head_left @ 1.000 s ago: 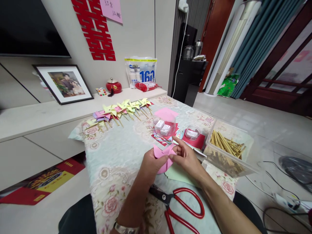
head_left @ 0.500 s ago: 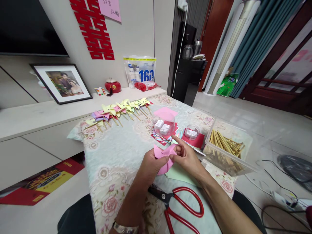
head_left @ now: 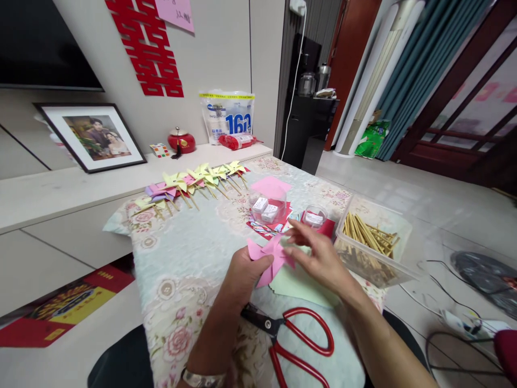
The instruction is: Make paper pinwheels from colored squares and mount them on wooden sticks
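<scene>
Between my hands is a pink paper pinwheel (head_left: 271,260), its corners folded in toward the middle. My left hand (head_left: 243,272) pinches it, thumb on top near the centre. Just right of it, my right hand (head_left: 317,256) has its fingers apart, the fingertips close by the paper's right edge; whether they touch it I cannot tell. Beneath both lies a stack of pale green paper (head_left: 301,285). Red-handled scissors (head_left: 283,331) rest on the table in front of me, blades partly behind my left forearm.
Finished pinwheels on sticks (head_left: 194,180) lie along the table's far left edge. Two round clear containers, one (head_left: 262,200) with small white boxes, the other (head_left: 315,216) smaller, sit on coloured paper. A plastic bin (head_left: 363,258) of bamboo sticks stands at the right.
My right hand has let go of the pinwheel's centre and moved slightly right, its fingers spreading. My left hand keeps its pinch. The whole view has shifted a little.
</scene>
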The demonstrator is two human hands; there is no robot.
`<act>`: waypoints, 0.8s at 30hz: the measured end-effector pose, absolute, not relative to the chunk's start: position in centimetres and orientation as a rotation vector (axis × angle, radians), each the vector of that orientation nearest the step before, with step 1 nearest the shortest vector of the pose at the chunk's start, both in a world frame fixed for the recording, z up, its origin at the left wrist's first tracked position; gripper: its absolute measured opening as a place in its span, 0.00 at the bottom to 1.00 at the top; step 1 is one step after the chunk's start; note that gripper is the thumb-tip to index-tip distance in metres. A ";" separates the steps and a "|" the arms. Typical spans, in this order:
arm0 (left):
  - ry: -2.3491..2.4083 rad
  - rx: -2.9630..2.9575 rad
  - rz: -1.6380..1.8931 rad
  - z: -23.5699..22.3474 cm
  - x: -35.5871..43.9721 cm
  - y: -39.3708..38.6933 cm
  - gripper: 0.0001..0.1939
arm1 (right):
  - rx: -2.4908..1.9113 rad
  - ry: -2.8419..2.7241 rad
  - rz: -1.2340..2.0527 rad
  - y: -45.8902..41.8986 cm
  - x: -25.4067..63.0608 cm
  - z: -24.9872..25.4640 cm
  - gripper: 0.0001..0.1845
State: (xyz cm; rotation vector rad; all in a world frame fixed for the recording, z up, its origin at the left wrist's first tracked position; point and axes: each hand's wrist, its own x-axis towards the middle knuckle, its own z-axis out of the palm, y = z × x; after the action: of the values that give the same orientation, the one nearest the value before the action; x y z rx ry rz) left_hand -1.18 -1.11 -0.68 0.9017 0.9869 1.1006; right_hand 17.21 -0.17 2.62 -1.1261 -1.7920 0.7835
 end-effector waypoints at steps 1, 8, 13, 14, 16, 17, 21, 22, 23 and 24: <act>1.010 0.877 1.124 -0.8 -1.3 -1.0 0.14 | -1.192 -1.786 0.667 -0.4 18.1 3.6 0.24; 1.082 0.790 1.186 -1.6 -1.4 -0.7 0.13 | -1.501 -2.033 0.451 -3.7 22.8 8.4 0.12; 1.055 0.670 1.234 -0.3 -0.9 -0.9 0.13 | -1.863 -2.447 0.289 -4.1 21.6 7.1 0.15; 1.038 0.647 1.239 0.0 -0.8 -1.0 0.12 | -1.945 -2.491 0.229 -3.9 21.1 6.8 0.15; 1.005 0.615 1.251 0.5 -0.6 -1.1 0.12 | -2.057 -2.557 0.136 -3.5 20.3 6.1 0.16; 0.990 0.606 1.254 0.8 -0.5 -1.1 0.11 | -2.085 -2.579 0.107 -3.3 20.1 5.8 0.16; 0.928 0.596 1.261 1.2 -0.4 -1.3 0.10 | -2.145 -2.649 0.098 -2.6 19.6 5.0 0.17; 0.913 0.599 1.261 1.2 -0.4 -1.3 0.10 | -2.152 -2.658 0.106 -2.5 19.5 4.9 0.17; 0.903 0.604 1.262 1.2 -0.4 -1.3 0.10 | -2.156 -2.666 0.103 -2.4 19.5 4.7 0.18; 0.899 0.610 1.265 1.3 -0.4 -1.4 0.10 | -2.156 -2.671 0.095 -2.3 19.4 4.5 0.18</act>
State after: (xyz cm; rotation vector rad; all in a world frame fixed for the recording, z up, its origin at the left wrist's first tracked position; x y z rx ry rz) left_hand -0.41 -1.36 1.26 0.6102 0.8990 1.2647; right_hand 19.45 -2.29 4.50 -2.1559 -2.6707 0.0951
